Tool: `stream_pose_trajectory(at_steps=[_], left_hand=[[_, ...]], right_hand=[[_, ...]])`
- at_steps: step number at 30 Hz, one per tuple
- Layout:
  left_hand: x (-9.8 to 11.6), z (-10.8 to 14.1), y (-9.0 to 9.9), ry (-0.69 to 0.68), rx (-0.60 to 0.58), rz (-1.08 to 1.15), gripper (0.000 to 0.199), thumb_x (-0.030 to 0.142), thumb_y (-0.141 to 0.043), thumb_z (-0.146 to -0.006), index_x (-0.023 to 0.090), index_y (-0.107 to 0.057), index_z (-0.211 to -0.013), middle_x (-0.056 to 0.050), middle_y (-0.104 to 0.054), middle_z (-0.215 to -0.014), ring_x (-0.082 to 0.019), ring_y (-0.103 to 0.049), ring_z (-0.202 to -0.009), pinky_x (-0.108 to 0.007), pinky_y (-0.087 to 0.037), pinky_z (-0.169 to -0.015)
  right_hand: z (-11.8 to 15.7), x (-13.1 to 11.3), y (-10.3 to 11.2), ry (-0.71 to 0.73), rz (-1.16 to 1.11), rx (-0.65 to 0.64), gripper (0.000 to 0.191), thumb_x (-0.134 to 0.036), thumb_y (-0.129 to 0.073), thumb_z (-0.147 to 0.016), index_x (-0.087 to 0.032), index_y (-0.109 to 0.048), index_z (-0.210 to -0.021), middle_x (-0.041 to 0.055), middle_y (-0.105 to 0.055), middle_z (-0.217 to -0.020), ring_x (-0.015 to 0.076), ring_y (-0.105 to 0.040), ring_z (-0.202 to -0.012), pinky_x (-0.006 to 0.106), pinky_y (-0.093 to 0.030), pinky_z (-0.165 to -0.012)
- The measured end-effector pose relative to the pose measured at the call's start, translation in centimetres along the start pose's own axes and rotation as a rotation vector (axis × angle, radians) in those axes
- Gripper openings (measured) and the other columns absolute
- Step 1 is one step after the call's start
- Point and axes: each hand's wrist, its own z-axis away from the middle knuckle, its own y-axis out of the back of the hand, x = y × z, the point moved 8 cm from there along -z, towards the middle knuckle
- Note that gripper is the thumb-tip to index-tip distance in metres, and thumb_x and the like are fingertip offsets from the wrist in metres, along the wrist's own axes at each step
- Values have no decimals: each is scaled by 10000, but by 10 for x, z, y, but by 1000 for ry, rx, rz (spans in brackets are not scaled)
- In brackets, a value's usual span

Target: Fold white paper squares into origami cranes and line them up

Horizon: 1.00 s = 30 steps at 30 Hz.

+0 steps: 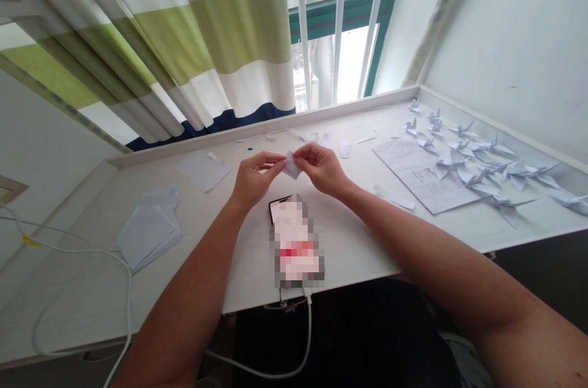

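Between my two hands, a small folded white paper [291, 166] is held up over the middle of the desk. My left hand [258, 177] pinches its left edge between thumb and fingers. On the other side, my right hand [321, 169] grips the upper right edge the same way. Just below the hands lies a phone [297, 241], its screen blurred, with a white cable plugged into its lower end. Many folded paper cranes [459, 161] are spread at the right, some resting on a printed sheet [427, 183].
Stacked white paper [149, 229] lies at the left, with more sheets [204, 171] behind it. Paper strips [394, 197] and scraps [344, 149] are scattered about. A white cable [130, 296] loops over the left side. The desk [248, 278] has a raised back rim below a curtain [220, 39].
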Motion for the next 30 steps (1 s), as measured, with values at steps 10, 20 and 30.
stream_pose_trajectory(at_steps=[10, 20, 30], left_hand=[[-3, 0, -2, -31, -8, 12, 239, 442, -878, -784, 215, -837, -847, -60, -800, -884, -213, -727, -839, -354, -586, -797], [-6, 1, -6, 88, -37, 156, 366, 446, -921, -728, 181, -790, -944, -50, -781, -819, -191, -732, -753, -336, -589, -743], [-9, 0, -6, 127, -51, 154, 475, 370, -933, -688, 212, -641, -1027, 11, -725, -766, -144, -694, -673, -278, -552, -688]], right_hand=[[0, 3, -4, 5, -6, -16, 272, -441, -792, -866, -207, -672, -932, 28, -733, -865, 177, -684, -823, 367, -566, -788], [3, 1, -8, 13, 72, -80, 185, -374, -728, -913, -205, -722, -987, 48, -770, -945, 196, -712, -886, 389, -584, -833], [2, 10, -6, -44, 188, -74, 131, -334, -722, -895, -207, -692, -901, 40, -746, -873, 191, -687, -798, 376, -578, -765]])
